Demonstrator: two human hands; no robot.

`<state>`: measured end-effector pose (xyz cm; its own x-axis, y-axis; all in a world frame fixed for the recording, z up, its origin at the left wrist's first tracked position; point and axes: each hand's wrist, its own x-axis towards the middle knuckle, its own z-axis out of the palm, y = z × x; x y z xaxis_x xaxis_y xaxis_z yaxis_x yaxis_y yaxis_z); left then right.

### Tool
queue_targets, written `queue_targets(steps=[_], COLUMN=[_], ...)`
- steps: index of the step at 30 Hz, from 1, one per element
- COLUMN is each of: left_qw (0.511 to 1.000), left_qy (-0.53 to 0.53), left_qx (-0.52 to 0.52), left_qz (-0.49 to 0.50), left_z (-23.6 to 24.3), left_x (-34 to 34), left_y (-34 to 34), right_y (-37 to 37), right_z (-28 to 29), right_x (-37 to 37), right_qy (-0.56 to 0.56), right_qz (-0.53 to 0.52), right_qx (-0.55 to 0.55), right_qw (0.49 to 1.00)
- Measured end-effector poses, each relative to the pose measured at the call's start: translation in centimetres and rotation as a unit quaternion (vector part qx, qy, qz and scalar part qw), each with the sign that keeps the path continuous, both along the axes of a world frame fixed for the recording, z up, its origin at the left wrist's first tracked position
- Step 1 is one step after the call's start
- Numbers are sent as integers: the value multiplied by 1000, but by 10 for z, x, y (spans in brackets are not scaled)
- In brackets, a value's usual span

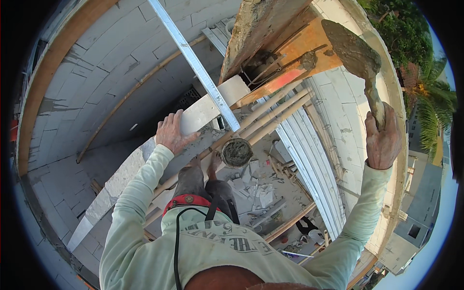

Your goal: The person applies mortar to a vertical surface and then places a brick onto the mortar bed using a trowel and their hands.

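Observation:
My left hand point(173, 132) rests against the near-left end of a pale grey block point(205, 110), its thumb and fingers spread around that end. The block lies on top of a narrow wall point(128, 171). A shiny metal channel point(193, 60) crosses over the block. Raised at the right, my right hand point(384, 140) is closed around the handle of a trowel point(350, 48). Wet grey mortar coats the trowel's blade and neck. Below, between the two hands, a round bucket point(237, 152) holds grey mortar.
Bamboo poles point(275, 108) run past the bucket. A rough concrete column point(251, 34) and an orange board point(307, 53) stand ahead. Long ribbed metal sheets point(314, 169) lean at the right. Broken pieces point(256, 188) litter the floor far below. Block walls point(121, 53) curve around.

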<state>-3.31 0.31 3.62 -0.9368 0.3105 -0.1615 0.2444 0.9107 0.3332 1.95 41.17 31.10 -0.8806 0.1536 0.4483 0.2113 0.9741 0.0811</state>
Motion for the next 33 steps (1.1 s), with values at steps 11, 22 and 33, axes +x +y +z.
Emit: queue_targets(steps=[11, 22, 33], left_qw=[1000, 1000, 1000], left_qy=[10, 0, 11], left_qx=[10, 21, -13], left_qz=[0, -2, -15], left_z=[-2, -7, -7], left_x=[1, 2, 4], left_y=[-3, -8, -7], right_y=[-15, -28, -30], right_z=[-2, 7, -37], right_x=[22, -19, 43], right_qy=[-80, -105, 6], right_qz=[-57, 20, -65], right_qx=[216, 376, -107], right_qw=[971, 920, 992])
